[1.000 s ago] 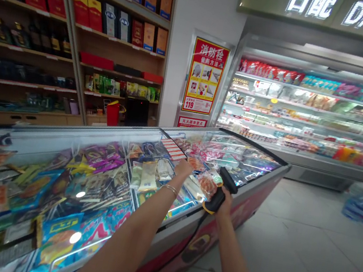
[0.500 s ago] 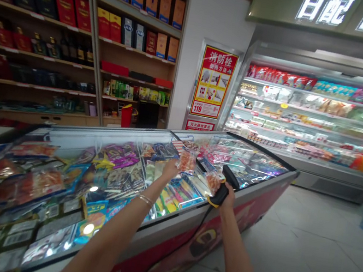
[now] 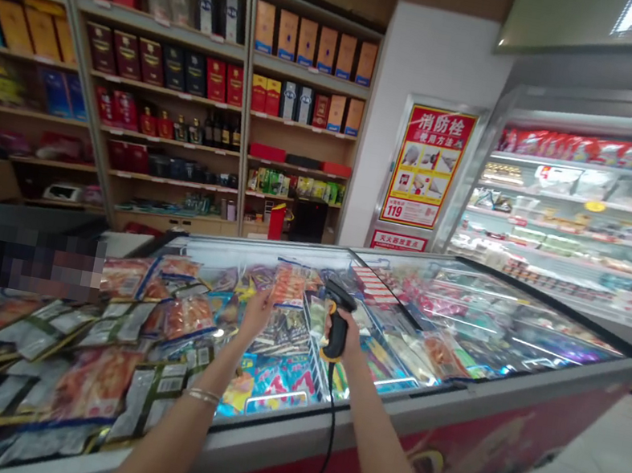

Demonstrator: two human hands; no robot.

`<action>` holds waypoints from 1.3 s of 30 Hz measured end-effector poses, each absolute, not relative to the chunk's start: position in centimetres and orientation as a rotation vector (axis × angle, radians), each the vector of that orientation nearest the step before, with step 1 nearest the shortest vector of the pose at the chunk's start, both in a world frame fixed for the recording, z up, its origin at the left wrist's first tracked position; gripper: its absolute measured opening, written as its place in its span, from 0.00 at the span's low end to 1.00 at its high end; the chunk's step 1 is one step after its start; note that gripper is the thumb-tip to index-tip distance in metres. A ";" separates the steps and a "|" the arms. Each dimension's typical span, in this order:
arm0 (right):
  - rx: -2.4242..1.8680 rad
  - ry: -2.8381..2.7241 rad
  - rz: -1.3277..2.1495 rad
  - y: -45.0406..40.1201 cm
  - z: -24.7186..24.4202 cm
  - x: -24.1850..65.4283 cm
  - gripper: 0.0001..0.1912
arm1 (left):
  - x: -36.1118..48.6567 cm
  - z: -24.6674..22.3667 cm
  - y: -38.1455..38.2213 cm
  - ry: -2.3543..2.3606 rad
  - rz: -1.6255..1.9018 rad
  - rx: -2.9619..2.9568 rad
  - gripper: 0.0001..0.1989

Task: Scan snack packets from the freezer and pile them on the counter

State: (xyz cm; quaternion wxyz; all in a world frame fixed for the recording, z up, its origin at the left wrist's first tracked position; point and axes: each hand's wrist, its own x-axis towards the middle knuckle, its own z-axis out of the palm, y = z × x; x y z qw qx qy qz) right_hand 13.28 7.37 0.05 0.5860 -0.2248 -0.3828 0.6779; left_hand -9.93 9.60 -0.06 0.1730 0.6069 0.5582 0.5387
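Note:
My left hand (image 3: 259,311) is closed on the edge of a clear packet of orange-red food (image 3: 290,285), held up above the open-topped chest freezer (image 3: 422,398). Close on its right, my right hand (image 3: 351,339) grips a black and yellow barcode scanner (image 3: 336,333) by the handle. The scanner's head tilts toward the packet, and its cable hangs over the freezer's front edge. Another packet of reddish food (image 3: 445,357) lies on the freezer's right part. Colourful bags fill the freezer beneath both hands.
A large heap of food packets (image 3: 100,382) covers the left end. Shelves of boxes and bottles (image 3: 164,91) stand behind, beside a wall with a red and yellow sign (image 3: 424,168). A lit refrigerated display (image 3: 575,225) is at the right, beyond tiled floor (image 3: 574,470).
The view has turned left. My left hand has carried its packet leftward over the freezer, and the scanner in my right hand has followed, away from the packet lying on the right part.

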 end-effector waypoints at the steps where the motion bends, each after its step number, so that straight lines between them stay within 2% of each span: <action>1: -0.522 -0.900 1.584 7.8 -0.2 13.1 0.13 | -10.1 -0.3 9.9 1.631 1.545 1.740 0.14; 8: -0.525 -0.875 1.559 8.1 -1.2 14.3 0.14 | -9.6 -1.3 10.4 1.677 1.561 1.790 0.15; 39: -0.621 -0.957 1.522 7.2 -0.4 13.8 0.14 | -9.6 -0.9 9.9 1.820 1.497 1.750 0.16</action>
